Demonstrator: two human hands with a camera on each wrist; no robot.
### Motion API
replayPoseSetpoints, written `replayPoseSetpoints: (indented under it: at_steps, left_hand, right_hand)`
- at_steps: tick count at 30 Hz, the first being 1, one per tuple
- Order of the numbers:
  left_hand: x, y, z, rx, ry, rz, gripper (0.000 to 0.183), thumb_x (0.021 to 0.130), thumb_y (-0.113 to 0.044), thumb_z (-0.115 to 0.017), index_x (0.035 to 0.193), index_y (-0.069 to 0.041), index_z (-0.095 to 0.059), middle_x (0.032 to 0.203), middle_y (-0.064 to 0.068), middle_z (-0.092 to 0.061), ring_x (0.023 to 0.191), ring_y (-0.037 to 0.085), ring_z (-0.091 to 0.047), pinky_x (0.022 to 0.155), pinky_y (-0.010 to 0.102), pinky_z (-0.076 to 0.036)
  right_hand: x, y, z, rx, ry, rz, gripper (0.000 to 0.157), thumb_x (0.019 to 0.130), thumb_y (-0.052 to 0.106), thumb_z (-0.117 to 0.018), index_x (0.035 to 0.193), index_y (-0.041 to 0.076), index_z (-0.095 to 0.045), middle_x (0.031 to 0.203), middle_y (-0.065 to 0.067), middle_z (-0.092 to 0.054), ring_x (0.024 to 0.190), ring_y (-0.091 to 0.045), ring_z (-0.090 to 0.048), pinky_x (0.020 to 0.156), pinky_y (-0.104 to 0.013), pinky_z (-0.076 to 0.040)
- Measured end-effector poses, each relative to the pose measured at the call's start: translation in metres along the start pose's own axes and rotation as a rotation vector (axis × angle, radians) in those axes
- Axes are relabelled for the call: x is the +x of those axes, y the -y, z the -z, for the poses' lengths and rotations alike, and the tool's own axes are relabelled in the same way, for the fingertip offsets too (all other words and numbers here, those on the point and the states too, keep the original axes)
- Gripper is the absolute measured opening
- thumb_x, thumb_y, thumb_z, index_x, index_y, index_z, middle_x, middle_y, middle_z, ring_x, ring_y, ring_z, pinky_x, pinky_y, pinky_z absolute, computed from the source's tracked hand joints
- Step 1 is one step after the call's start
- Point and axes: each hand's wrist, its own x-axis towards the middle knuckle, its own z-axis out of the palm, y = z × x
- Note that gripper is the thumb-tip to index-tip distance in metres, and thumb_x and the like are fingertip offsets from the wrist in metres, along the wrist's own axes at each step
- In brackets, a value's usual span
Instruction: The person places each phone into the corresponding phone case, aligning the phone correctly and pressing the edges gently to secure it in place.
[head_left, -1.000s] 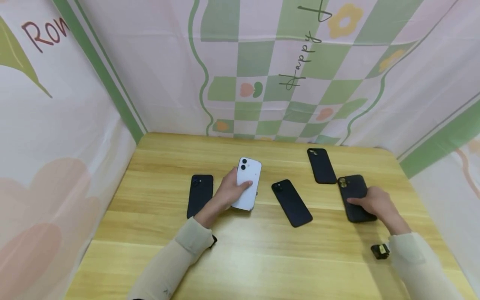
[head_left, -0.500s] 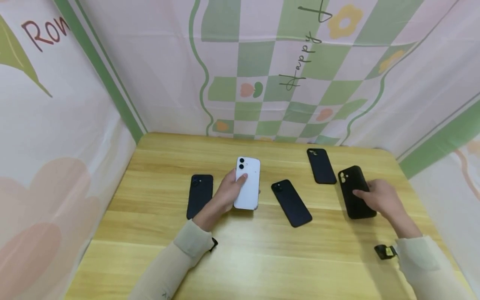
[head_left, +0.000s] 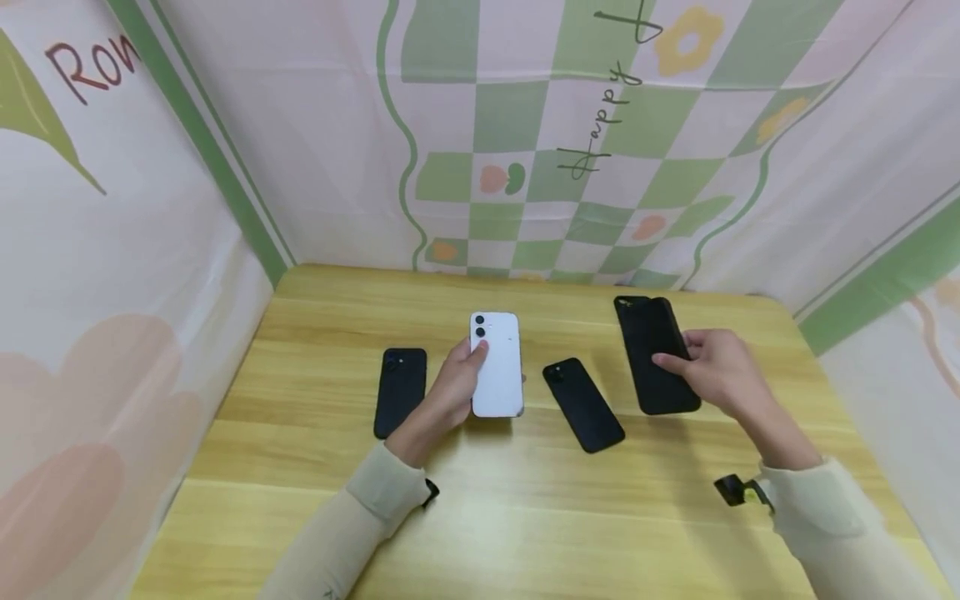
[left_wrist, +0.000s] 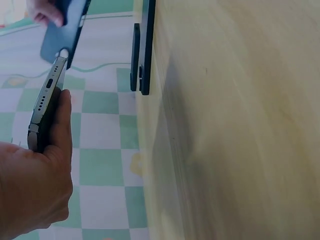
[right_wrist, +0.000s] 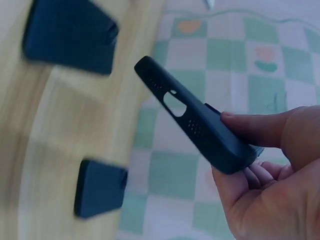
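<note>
My left hand (head_left: pixel 453 383) holds a white phone (head_left: pixel 498 371) above the table, thumb across its back beside the two lenses. In the left wrist view the bottom edge of this phone (left_wrist: pixel 49 90) shows its port and speaker holes. My right hand (head_left: pixel 720 367) grips a black phone case (head_left: pixel 658 358) by its right side. The right wrist view shows the case's (right_wrist: pixel 200 122) end, with an oval cut-out and small holes, and the thumb against one face. In the head view this case partly covers another black phone case (head_left: pixel 628 312) at the back.
A black phone-shaped piece (head_left: pixel 583 406) lies slanted on the wooden table (head_left: pixel 525 517) between my hands. Left of my left hand lies another black phone-shaped piece (head_left: pixel 401 392), partly behind the wrist. A patterned cloth (head_left: pixel 502 125) hangs along the table's back edge.
My right hand has lifted the black phone case off the table and carried it left and back, over the rear case. The white phone has turned slightly more upright in my left hand.
</note>
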Motion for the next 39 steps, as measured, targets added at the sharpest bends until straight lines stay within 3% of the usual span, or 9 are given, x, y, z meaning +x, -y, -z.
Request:
replayPoseSetpoints:
  at_steps: [5, 7, 11, 17, 21, 23, 29, 32, 39]
  left_hand:
    - [0.0, 0.001, -0.005, 0.014, -0.01, 0.001, 0.047, 0.117, -0.025, -0.034, 0.16, -0.004, -0.036, 0.136, 0.019, -0.06, 0.125, 0.032, -0.059, 0.111, 0.047, -0.048]
    - [-0.001, 0.002, -0.007, 0.015, -0.009, 0.004, 0.048, 0.117, -0.025, -0.035, 0.16, -0.006, -0.036, 0.138, 0.018, -0.059, 0.129, 0.031, -0.056, 0.114, 0.048, -0.045]
    - [-0.001, 0.003, -0.01, 0.002, 0.007, 0.0, 0.047, 0.117, -0.025, -0.035, 0.16, -0.006, -0.037, 0.14, 0.019, -0.058, 0.13, 0.032, -0.055, 0.115, 0.05, -0.044]
    - [-0.003, 0.004, -0.011, -0.024, 0.045, -0.014, 0.047, 0.117, -0.026, -0.034, 0.159, -0.005, -0.037, 0.138, 0.019, -0.058, 0.128, 0.03, -0.056, 0.111, 0.048, -0.046]
    - [-0.005, 0.003, -0.011, -0.038, 0.056, -0.02, 0.054, 0.117, -0.035, -0.035, 0.161, -0.004, -0.033, 0.139, 0.021, -0.055, 0.135, 0.036, -0.051, 0.117, 0.054, -0.041]
    - [-0.005, 0.002, -0.011, -0.053, 0.06, -0.031, 0.059, 0.116, -0.039, -0.033, 0.163, -0.002, -0.029, 0.144, 0.023, -0.052, 0.141, 0.039, -0.045, 0.122, 0.056, -0.035]
    - [-0.004, 0.002, -0.012, -0.103, 0.075, -0.072, 0.063, 0.116, -0.045, -0.028, 0.163, -0.001, -0.032, 0.157, 0.021, -0.045, 0.146, 0.03, -0.042, 0.128, 0.047, -0.028]
    - [-0.004, 0.002, -0.013, -0.13, 0.095, -0.075, 0.063, 0.116, -0.048, -0.025, 0.163, -0.006, -0.035, 0.16, 0.018, -0.045, 0.146, 0.028, -0.043, 0.126, 0.046, -0.031]
    - [-0.005, 0.001, -0.015, -0.127, 0.108, -0.076, 0.066, 0.116, -0.049, -0.023, 0.171, -0.014, -0.012, 0.176, 0.007, -0.019, 0.162, 0.024, -0.011, 0.133, 0.045, -0.01]
  right_hand:
    - [0.001, 0.028, -0.007, 0.122, 0.028, 0.005, 0.052, 0.102, 0.039, -0.073, 0.124, -0.009, -0.067, 0.095, -0.02, -0.078, 0.08, -0.02, -0.072, 0.069, -0.022, -0.052]
    - [0.001, 0.038, -0.011, 0.16, 0.023, 0.009, 0.048, 0.101, 0.039, -0.075, 0.106, -0.008, -0.065, 0.079, -0.017, -0.071, 0.07, -0.017, -0.065, 0.06, -0.023, -0.047]
    - [0.004, 0.057, -0.021, 0.229, 0.019, 0.042, 0.052, 0.098, 0.035, -0.078, 0.077, 0.006, -0.04, 0.064, 0.004, -0.028, 0.055, -0.01, -0.027, 0.052, -0.027, -0.026]
    - [0.012, 0.082, -0.035, 0.306, 0.052, 0.084, 0.033, 0.098, 0.029, -0.079, 0.094, -0.002, -0.067, 0.059, 0.011, -0.044, 0.06, -0.003, -0.037, 0.066, -0.023, -0.041]
    - [0.016, 0.094, -0.046, 0.355, 0.063, 0.086, 0.041, 0.097, 0.025, -0.08, 0.077, 0.004, -0.051, 0.06, 0.008, -0.027, 0.055, -0.01, -0.026, 0.058, -0.026, -0.032]
    - [0.018, 0.099, -0.052, 0.378, 0.064, 0.095, 0.04, 0.097, 0.025, -0.08, 0.077, 0.006, -0.053, 0.059, 0.009, -0.029, 0.055, -0.009, -0.029, 0.058, -0.025, -0.033]
    - [0.022, 0.112, -0.069, 0.57, 0.136, 0.091, 0.028, 0.098, 0.017, -0.078, 0.112, -0.006, -0.074, 0.077, -0.004, -0.078, 0.073, -0.008, -0.073, 0.068, -0.021, -0.06]
    - [0.024, 0.118, -0.077, 0.647, 0.164, 0.082, 0.03, 0.099, 0.012, -0.077, 0.119, -0.009, -0.073, 0.087, -0.011, -0.081, 0.08, -0.014, -0.078, 0.072, -0.026, -0.064]
    - [0.026, 0.128, -0.09, 0.737, 0.195, 0.07, 0.025, 0.098, 0.006, -0.076, 0.113, -0.013, -0.071, 0.088, -0.015, -0.08, 0.081, -0.018, -0.079, 0.071, -0.03, -0.065]
